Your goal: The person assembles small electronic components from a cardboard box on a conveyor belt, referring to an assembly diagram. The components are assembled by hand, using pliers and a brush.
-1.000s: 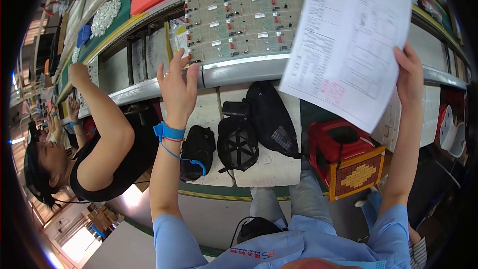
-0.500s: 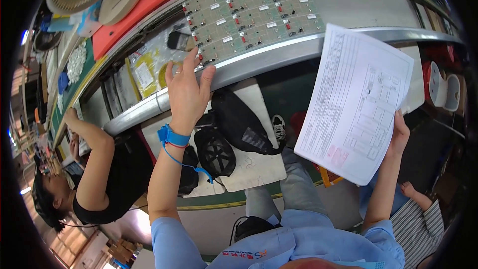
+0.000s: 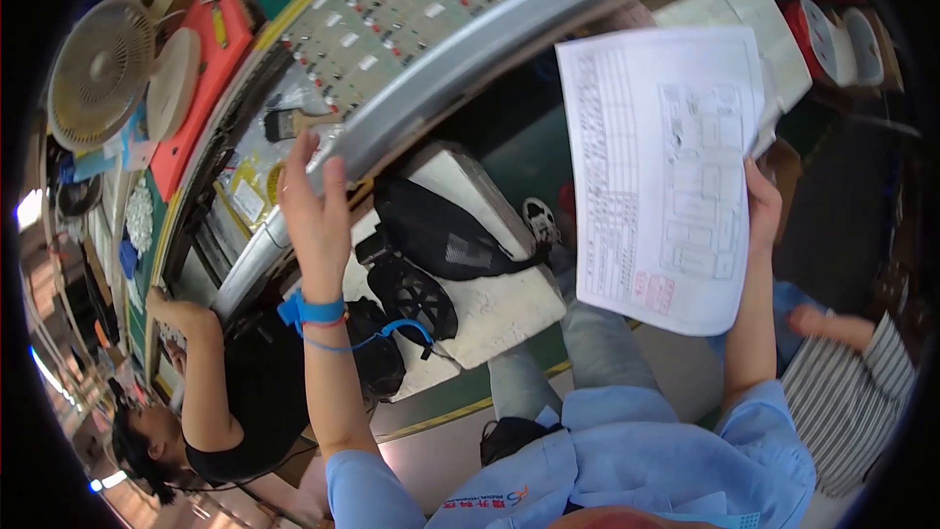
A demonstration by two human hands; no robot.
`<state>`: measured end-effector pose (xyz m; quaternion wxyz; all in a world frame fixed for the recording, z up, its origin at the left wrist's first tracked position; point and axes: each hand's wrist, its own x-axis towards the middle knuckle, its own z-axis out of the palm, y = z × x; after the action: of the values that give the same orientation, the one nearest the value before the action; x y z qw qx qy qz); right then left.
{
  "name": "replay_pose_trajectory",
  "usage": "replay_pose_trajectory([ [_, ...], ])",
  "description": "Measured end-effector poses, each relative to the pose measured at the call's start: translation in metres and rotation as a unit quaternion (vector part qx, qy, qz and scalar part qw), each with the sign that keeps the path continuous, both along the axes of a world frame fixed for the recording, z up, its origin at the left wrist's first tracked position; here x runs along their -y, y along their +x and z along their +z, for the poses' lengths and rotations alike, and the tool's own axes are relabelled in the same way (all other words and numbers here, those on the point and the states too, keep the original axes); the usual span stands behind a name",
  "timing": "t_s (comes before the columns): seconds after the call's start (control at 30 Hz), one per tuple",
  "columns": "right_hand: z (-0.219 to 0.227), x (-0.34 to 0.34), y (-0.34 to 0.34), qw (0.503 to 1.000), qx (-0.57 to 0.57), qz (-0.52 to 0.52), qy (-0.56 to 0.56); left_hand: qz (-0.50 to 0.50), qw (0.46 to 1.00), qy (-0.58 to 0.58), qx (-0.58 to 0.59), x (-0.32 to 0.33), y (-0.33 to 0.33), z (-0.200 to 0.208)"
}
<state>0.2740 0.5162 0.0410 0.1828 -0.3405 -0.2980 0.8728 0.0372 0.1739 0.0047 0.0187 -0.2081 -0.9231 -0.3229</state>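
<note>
My right hand (image 3: 762, 201) grips the right edge of white printed sheets (image 3: 676, 186), which carry a table, a line drawing and a red stamp. Some fingers are hidden behind the paper. My left hand (image 3: 315, 216) is raised near the grey metal rail (image 3: 431, 78), fingers apart, with nothing in it. Around its wrist sits a blue wrist strap (image 3: 315, 311) with a thin blue cord. Beyond the rail lies a panel of green circuit boards (image 3: 392, 24), dotted with red, black and white parts. A brush (image 3: 294, 123) lies beside the boards, close to my left fingertips.
Black bags (image 3: 446, 225) rest on a pale board (image 3: 509, 318) below the rail. A fan (image 3: 103, 69) and a red board (image 3: 211, 69) are at the far left. One person in black (image 3: 250, 392) works at left; another in stripes (image 3: 842, 402) is at right.
The view has swung, so the circuit boards sit farther left and higher. My left hand has shifted away from the boards. The sheets, still in my right hand, are turned more upright.
</note>
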Motion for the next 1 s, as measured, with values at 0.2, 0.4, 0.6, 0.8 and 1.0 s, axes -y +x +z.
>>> replay_pose_trajectory([
  [0.2,0.02,0.056,0.05,0.991,-0.124,-0.007,-0.042,-0.094,0.881,0.246,0.392,0.014,0.135,0.03],
  [0.4,0.058,0.126,0.111,0.967,-0.243,0.017,-0.07,-0.177,0.743,0.258,0.591,0.051,0.267,0.053],
  [0.6,0.074,0.205,0.161,0.994,-0.06,0.043,0.086,-0.054,0.715,0.434,0.545,0.084,0.309,0.105],
  [0.8,0.0,0.255,0.314,0.741,0.258,0.371,0.497,-0.013,0.948,0.233,0.216,0.128,0.286,0.092],
  [1.0,-0.005,0.273,0.431,0.566,0.362,0.528,0.519,0.149,0.948,0.084,0.27,0.149,0.319,0.064],
])
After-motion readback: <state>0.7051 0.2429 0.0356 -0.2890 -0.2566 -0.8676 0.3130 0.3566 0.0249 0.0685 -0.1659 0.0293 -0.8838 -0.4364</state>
